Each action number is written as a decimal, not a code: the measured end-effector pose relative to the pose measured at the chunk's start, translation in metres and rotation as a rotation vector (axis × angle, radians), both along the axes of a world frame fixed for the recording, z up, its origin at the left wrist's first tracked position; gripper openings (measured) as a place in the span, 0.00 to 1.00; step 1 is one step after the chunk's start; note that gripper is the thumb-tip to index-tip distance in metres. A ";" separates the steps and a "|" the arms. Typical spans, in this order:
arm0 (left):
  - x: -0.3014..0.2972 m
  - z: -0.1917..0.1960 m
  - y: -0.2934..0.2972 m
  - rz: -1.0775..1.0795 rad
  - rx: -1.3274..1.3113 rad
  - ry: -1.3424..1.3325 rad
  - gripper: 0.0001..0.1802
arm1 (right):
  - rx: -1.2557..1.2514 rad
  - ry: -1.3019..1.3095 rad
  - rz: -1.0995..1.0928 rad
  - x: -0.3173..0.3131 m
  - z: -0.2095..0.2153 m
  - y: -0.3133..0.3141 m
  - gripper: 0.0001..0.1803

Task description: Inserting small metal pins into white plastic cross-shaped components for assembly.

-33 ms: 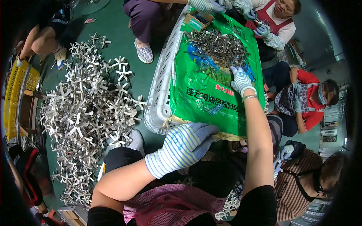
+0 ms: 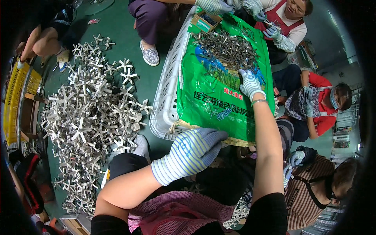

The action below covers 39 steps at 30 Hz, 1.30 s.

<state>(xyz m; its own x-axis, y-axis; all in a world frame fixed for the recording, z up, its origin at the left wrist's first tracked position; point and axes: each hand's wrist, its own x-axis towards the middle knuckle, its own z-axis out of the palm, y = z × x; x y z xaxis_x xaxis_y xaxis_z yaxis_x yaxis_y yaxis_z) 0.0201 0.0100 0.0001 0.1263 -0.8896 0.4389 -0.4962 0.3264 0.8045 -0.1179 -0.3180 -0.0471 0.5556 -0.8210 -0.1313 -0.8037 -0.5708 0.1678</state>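
On green sack [image 2: 196, 111]: small metal parts [image 2: 227, 51], beside right hand [image 2: 252, 84], grip unclear. Left hand [image 2: 191, 154] curled, contents hidden. We judge parts light, stiff, slippery; we advise pinching 1 mid-length.

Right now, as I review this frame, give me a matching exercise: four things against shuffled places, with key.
1. silver star-shaped metal parts
2. green printed plastic sheet
3. small open cardboard box
4. right hand in blue-and-white striped glove

A. sheet's far left corner
B. beside the small dark metal pieces' near edge
C. heaped on green floor
D. over the white plastic crate

Pairs: 1-C; 2-D; 3-A; 4-B
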 end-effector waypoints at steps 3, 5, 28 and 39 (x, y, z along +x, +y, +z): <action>0.000 -0.003 0.002 -0.001 -0.016 -0.007 0.13 | -0.030 -0.032 0.039 -0.004 -0.012 -0.009 0.29; 0.001 -0.003 0.003 0.008 -0.028 -0.018 0.13 | -0.050 -0.045 0.074 -0.010 -0.018 -0.008 0.23; 0.009 -0.020 -0.025 0.109 -0.061 0.254 0.26 | 0.502 -1.380 -0.132 -0.053 0.077 0.096 0.09; 0.027 0.005 -0.028 -0.011 0.135 0.575 0.32 | 0.518 -1.188 0.056 -0.025 0.101 0.232 0.07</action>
